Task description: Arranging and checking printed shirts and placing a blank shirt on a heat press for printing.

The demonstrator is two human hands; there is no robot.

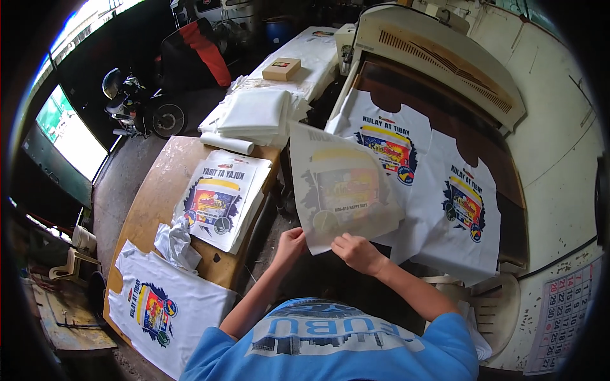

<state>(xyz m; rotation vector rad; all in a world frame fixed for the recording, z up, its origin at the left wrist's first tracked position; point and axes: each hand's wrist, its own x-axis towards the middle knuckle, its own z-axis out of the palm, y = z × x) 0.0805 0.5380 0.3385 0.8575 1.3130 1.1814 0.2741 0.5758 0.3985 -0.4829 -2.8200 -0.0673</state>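
A translucent printed transfer sheet (346, 216) is held up in front of me by its near edge. Pinching its lower left corner is my left hand (291, 245); my right hand (357, 252) grips the same edge further right. The sheet's faded picture shows a yellow-topped bucket design. Beyond and to the right, two white shirt pieces (460, 251) with bright printed designs lie on the dark bed (432, 101) of a large cream machine. The raised sheet partly covers the left piece.
On the wooden table (149, 209) at left are a stack of printed sheets (215, 197), a crumpled white cloth (176, 246) and a printed white shirt (197, 295). Behind it, another table bears white sheets (254, 111) and a small box (281, 68). A plastic chair (499, 311) stands at right.
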